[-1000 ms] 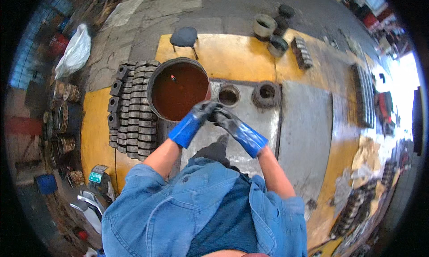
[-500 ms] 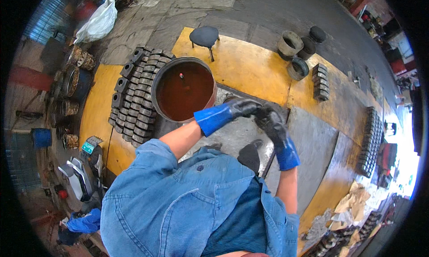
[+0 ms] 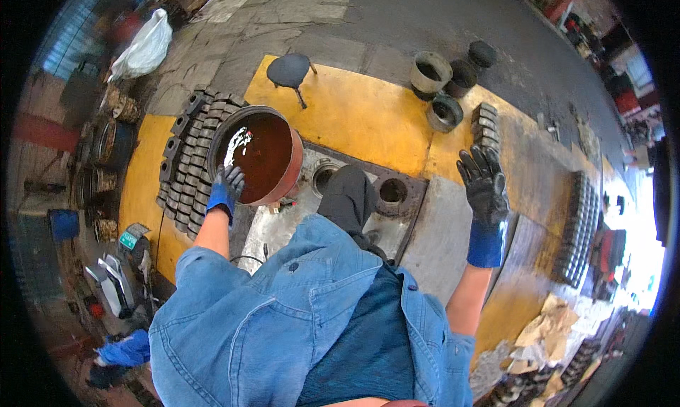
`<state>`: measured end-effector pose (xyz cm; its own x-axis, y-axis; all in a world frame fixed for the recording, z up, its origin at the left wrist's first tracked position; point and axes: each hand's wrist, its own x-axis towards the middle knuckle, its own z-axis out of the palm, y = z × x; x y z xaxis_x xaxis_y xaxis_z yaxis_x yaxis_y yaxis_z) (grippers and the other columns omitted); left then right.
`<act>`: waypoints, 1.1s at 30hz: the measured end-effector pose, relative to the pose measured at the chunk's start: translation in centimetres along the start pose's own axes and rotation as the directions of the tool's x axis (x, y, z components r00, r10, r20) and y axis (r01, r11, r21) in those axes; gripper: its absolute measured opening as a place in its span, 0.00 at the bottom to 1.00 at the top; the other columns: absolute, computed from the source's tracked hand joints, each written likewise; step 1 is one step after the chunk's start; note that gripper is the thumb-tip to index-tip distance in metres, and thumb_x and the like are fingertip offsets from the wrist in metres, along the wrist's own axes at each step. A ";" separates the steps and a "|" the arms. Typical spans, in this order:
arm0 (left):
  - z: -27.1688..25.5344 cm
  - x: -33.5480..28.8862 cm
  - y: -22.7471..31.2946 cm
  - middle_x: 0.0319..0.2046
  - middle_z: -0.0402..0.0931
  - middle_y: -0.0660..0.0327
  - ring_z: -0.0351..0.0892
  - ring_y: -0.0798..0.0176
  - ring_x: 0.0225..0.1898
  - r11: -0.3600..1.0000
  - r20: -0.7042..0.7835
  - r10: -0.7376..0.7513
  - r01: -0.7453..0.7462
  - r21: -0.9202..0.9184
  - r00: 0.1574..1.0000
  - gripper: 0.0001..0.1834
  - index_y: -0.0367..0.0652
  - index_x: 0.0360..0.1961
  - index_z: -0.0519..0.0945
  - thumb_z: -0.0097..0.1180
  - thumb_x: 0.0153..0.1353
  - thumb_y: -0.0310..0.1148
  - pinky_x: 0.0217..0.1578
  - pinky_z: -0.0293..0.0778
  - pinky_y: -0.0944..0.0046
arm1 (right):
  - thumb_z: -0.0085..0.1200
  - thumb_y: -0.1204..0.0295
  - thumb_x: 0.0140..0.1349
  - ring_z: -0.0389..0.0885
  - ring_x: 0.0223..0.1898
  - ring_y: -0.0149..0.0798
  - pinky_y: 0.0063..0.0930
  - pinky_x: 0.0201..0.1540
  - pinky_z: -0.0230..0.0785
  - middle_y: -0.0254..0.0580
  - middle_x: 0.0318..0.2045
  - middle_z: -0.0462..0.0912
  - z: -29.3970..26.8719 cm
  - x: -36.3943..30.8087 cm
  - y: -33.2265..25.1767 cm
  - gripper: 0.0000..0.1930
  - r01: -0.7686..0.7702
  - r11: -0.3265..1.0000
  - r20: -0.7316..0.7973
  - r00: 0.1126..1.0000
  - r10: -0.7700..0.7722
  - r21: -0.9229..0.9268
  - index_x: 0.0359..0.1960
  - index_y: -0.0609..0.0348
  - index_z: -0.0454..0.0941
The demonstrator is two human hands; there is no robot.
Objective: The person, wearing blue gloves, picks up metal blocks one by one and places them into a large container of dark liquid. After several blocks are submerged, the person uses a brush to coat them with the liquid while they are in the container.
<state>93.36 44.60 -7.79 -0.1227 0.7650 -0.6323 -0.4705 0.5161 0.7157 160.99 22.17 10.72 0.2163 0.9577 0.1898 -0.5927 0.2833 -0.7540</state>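
Both my hands wear black gloves with blue cuffs and hold nothing. My left hand is lifted with its fingers apart, in front of the near left rim of a big round drum of reddish-brown liquid; whether it touches the rim I cannot tell. Out to the right, my right hand is raised with fingers spread, just below a short row of dark metal blocks. Between my hands lies a metal plate with a round hole. My dark-trousered leg stands over the plate.
Stacked dark blocks stand left of the drum. A black stool is beyond it on yellow boards. Round metal pots stand at the far right, and more blocks line the right side. A motorbike is at left.
My hands, together in front of me before, have come apart: the left moved left to the drum, the right moved out to the right. My leg now reaches further forward over the plate.
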 end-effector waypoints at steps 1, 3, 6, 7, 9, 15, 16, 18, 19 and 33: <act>-1.0 -0.2 -0.2 0.61 0.75 0.56 0.78 0.53 0.53 0.999 -0.042 -0.004 0.003 -0.034 0.999 0.30 0.50 0.69 0.67 0.42 0.74 0.55 0.48 0.76 0.55 | 0.53 0.49 0.69 0.60 0.72 0.61 0.59 0.74 0.52 0.58 0.72 0.60 -0.5 1.3 0.0 0.37 0.006 1.000 0.019 1.000 -0.006 -0.018 0.74 0.53 0.57; -2.6 -0.5 -0.6 0.59 0.76 0.56 0.79 0.53 0.53 0.997 -0.108 0.022 -0.031 -0.078 0.994 0.29 0.50 0.69 0.67 0.41 0.75 0.54 0.46 0.75 0.55 | 0.52 0.50 0.70 0.59 0.72 0.61 0.60 0.74 0.50 0.57 0.73 0.59 -1.1 3.6 0.1 0.37 0.006 1.000 0.058 0.998 -0.007 0.026 0.75 0.51 0.55; -4.0 -0.5 -1.9 0.55 0.79 0.56 0.79 0.54 0.48 0.997 -0.212 -0.027 0.012 -0.072 0.977 0.27 0.50 0.65 0.70 0.40 0.75 0.54 0.44 0.75 0.56 | 0.50 0.52 0.72 0.58 0.73 0.61 0.59 0.75 0.47 0.55 0.74 0.58 -2.1 6.7 0.1 0.35 -0.014 0.995 0.004 1.000 0.014 0.094 0.75 0.50 0.55; -4.0 -0.2 -2.3 0.49 0.82 0.57 0.80 0.54 0.43 0.995 -0.266 -0.038 0.013 -0.097 0.963 0.23 0.50 0.57 0.74 0.39 0.75 0.53 0.42 0.74 0.56 | 0.50 0.53 0.72 0.58 0.73 0.61 0.59 0.75 0.47 0.53 0.74 0.58 -2.3 7.9 -0.1 0.34 -0.006 0.992 -0.015 1.000 0.008 0.127 0.75 0.50 0.55; -4.2 0.6 -3.2 0.45 0.83 0.58 0.79 0.55 0.40 0.992 -0.345 -0.101 0.069 -0.103 0.933 0.22 0.50 0.54 0.74 0.38 0.74 0.52 0.41 0.74 0.56 | 0.48 0.53 0.73 0.58 0.73 0.60 0.58 0.75 0.47 0.52 0.74 0.57 -2.8 10.7 0.0 0.33 -0.001 0.988 -0.020 1.000 0.005 0.155 0.75 0.51 0.55; -4.3 9.0 -4.8 0.40 0.80 0.59 0.75 0.55 0.32 0.979 -0.384 -0.139 0.069 -0.189 0.913 0.20 0.53 0.50 0.74 0.36 0.74 0.52 0.32 0.71 0.56 | 0.45 0.61 0.75 0.64 0.71 0.43 0.41 0.73 0.59 0.51 0.73 0.62 -1.8 22.8 1.4 0.31 0.027 0.989 0.022 0.999 -0.024 -0.143 0.75 0.55 0.53; -4.1 11.3 -4.7 0.39 0.79 0.60 0.74 0.55 0.30 0.980 -0.407 -0.121 0.042 -0.197 0.906 0.19 0.53 0.49 0.74 0.36 0.74 0.52 0.30 0.71 0.55 | 0.44 0.61 0.76 0.66 0.70 0.43 0.40 0.72 0.59 0.52 0.72 0.63 -1.0 24.8 2.0 0.30 -0.003 0.981 -0.029 1.000 -0.002 -0.192 0.75 0.56 0.54; -3.1 16.7 -3.8 0.38 0.79 0.59 0.73 0.55 0.28 0.979 -0.434 -0.101 0.012 -0.203 0.895 0.18 0.54 0.49 0.74 0.39 0.73 0.52 0.27 0.70 0.55 | 0.42 0.60 0.77 0.68 0.69 0.43 0.39 0.72 0.60 0.53 0.70 0.66 0.6 30.2 3.6 0.28 -0.046 0.946 -0.072 0.997 0.024 -0.321 0.74 0.58 0.56; -2.1 19.6 -3.2 0.37 0.78 0.59 0.73 0.55 0.27 0.979 -0.422 -0.067 -0.021 -0.201 0.904 0.18 0.54 0.49 0.74 0.40 0.73 0.52 0.25 0.69 0.54 | 0.42 0.60 0.77 0.69 0.68 0.43 0.39 0.72 0.60 0.53 0.69 0.67 1.2 33.7 4.5 0.28 -0.066 0.920 -0.084 0.996 0.036 -0.387 0.73 0.59 0.58; 42.1 49.6 15.1 0.67 0.70 0.55 0.76 0.60 0.60 0.937 0.645 0.175 0.075 -0.341 0.744 0.27 0.45 0.71 0.64 0.44 0.73 0.38 0.54 0.75 0.61 | 0.48 0.57 0.74 0.71 0.65 0.51 0.43 0.68 0.61 0.54 0.63 0.72 7.0 81.4 26.4 0.28 -0.347 0.821 0.444 0.711 0.545 -0.453 0.67 0.64 0.66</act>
<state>116.96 106.55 -15.86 0.3901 0.9078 -0.1542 -0.7478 0.4100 0.5222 157.55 107.92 10.64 -0.5144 0.8576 0.0033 -0.2107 -0.1227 -0.9698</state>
